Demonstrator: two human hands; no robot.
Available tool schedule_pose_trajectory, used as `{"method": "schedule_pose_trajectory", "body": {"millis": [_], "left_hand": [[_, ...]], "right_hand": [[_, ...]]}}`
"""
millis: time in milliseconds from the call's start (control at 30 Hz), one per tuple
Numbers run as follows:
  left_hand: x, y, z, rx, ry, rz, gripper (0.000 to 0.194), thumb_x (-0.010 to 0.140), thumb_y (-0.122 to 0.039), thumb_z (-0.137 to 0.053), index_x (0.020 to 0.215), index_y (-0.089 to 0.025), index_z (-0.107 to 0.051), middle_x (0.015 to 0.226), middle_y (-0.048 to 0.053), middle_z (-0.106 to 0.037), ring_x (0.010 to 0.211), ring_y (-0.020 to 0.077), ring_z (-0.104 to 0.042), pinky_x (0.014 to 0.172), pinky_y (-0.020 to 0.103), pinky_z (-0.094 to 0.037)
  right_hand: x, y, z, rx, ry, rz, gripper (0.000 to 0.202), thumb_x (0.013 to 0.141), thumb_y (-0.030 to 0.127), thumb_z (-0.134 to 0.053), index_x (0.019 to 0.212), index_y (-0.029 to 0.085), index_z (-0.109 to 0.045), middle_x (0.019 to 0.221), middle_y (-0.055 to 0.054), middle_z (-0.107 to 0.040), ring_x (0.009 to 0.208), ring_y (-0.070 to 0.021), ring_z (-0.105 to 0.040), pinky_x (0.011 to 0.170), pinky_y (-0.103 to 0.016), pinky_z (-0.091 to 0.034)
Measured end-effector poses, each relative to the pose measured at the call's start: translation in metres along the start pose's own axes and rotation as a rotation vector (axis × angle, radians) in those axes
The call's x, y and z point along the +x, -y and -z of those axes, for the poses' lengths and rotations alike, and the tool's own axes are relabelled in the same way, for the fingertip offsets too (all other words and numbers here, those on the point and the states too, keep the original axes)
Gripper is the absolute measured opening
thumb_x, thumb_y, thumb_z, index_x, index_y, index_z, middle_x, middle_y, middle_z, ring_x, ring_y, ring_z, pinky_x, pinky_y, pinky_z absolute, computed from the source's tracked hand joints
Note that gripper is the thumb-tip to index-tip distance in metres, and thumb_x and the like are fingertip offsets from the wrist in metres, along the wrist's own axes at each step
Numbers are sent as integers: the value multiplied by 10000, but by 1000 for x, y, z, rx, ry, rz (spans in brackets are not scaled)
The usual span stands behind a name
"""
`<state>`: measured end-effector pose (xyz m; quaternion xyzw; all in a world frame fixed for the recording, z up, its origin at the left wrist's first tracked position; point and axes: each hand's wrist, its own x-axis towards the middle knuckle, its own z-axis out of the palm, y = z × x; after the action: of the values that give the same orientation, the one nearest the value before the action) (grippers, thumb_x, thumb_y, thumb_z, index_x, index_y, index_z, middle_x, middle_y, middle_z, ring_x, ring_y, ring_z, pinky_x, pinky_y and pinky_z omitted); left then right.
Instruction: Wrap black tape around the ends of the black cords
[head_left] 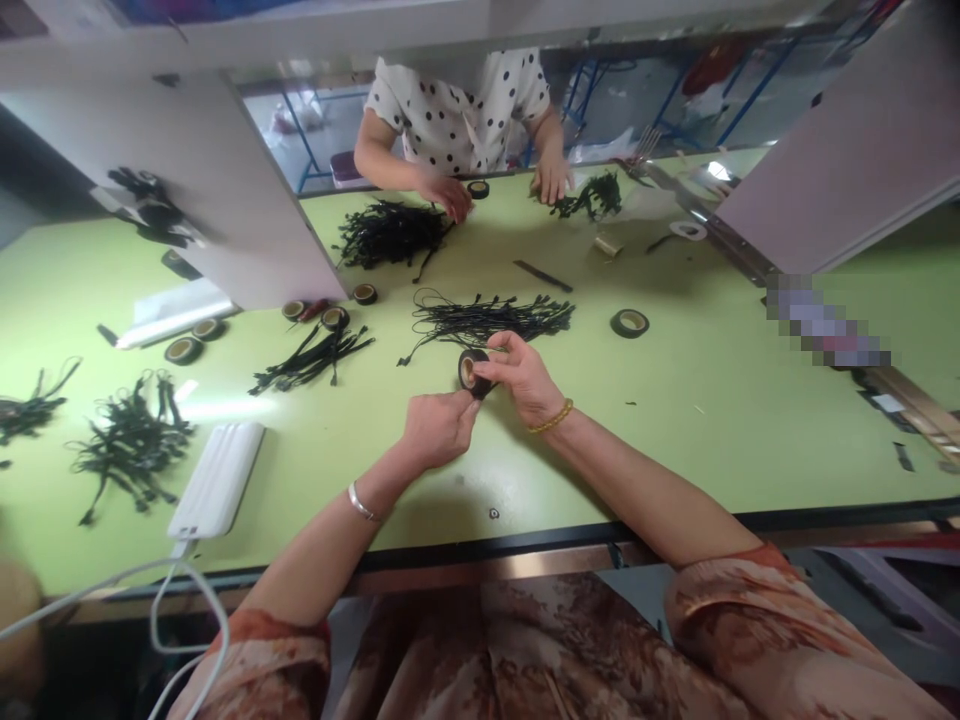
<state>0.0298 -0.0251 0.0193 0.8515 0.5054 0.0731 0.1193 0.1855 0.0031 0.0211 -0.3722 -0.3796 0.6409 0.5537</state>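
Note:
My right hand (529,382) holds a roll of black tape (465,362) up on its side, with fingers curled at its core and rim. Just below the roll, my left hand (439,430) is closed, its thumb and fingertips pinched together near the tape's lower edge. What those fingertips grip is too small to make out. Behind both hands lies a spread bundle of thin black cables (495,318) with small connectors. Another black tape roll (629,323) rests flat to the right of them.
Across the green table (570,450), a co-worker in a dotted top handles a dark cable pile (394,235). More cable bundles (135,440), several tape rolls (184,350) and a white power bank (217,480) with a cord lie left. A dark flat strip (543,276) lies ahead.

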Motion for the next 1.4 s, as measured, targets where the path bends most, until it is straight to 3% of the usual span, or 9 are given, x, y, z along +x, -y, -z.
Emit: {"method": "schedule_pose_trajectory", "body": {"millis": [167, 300, 500, 600, 700, 833, 1133, 1300, 1400], "left_hand": [[2, -1, 3, -35, 48, 120, 384, 968, -355, -307, 944, -166, -640, 753, 109, -698, 667, 234, -621, 612, 316, -315], [3, 2, -2, -189, -7, 190, 349, 956, -357, -339, 772, -184, -580, 636, 61, -605, 591, 191, -537, 597, 302, -298], [9, 16, -13, -997, -206, 261, 420, 908, -479, -436, 599, -204, -357, 529, -45, -329, 499, 92, -298, 507, 246, -249], [12, 22, -9, -1403, -157, 349, 485, 841, -596, -519, 611, -209, -339, 511, -86, -225, 446, 58, -176, 434, 221, -143], [13, 25, -3, -1575, -105, 406, 533, 771, -626, -618, 614, -209, -325, 495, -107, -201, 415, 32, -132, 404, 201, -84], [14, 27, -4, -1530, -127, 404, 436, 732, -533, -716, 746, -207, -426, 485, -117, -289, 393, 32, -172, 393, 184, -95], [18, 42, -23, -1040, -266, 184, 343, 887, -496, -534, 781, -172, -569, 585, -53, -417, 535, 83, -321, 511, 217, -260], [12, 35, -12, -844, -290, 117, 339, 900, -451, -494, 718, -172, -556, 622, -28, -492, 597, 104, -398, 588, 229, -332], [7, 28, -8, -703, -248, 72, 303, 924, -387, -450, 764, -173, -593, 634, -21, -536, 603, 110, -442, 607, 231, -352]], "right_hand": [[-4, 4, -2, 22, 26, 94, 511, 571, 290, -882, 856, 231, -461, 548, 101, -551, 538, -135, -613, 587, -285, -495], [-7, 6, 0, -8, 44, 148, 476, 610, 305, -868, 870, 229, -477, 563, 97, -548, 538, -117, -588, 574, -264, -473], [-4, 10, 10, -137, 202, 224, 423, 666, 368, -832, 882, 223, -498, 653, 60, -582, 580, -118, -571, 568, -258, -441], [-1, 11, 15, -316, 285, 275, 356, 706, 393, -796, 855, 212, -528, 668, 40, -573, 600, -120, -548, 583, -264, -419], [1, 10, 16, -531, 314, 309, 315, 712, 400, -778, 815, 212, -548, 679, 20, -589, 619, -135, -541, 632, -291, -425], [3, 6, 17, -779, 292, 357, 263, 717, 346, -751, 828, 224, -547, 662, 19, -618, 613, -151, -543, 660, -311, -411], [8, -1, 21, -950, 171, 298, 384, 688, 296, -728, 966, 223, -474, 714, 29, -683, 578, -143, -516, 666, -309, -376], [11, -1, 22, -628, 248, 101, 485, 734, 328, -656, 1175, 196, -505, 786, -4, -703, 721, -181, -612, 716, -321, -430], [12, 3, 20, -402, 259, -57, 411, 805, 472, -589, 1089, 177, -617, 718, -20, -673, 666, -176, -599, 672, -317, -443]]}}
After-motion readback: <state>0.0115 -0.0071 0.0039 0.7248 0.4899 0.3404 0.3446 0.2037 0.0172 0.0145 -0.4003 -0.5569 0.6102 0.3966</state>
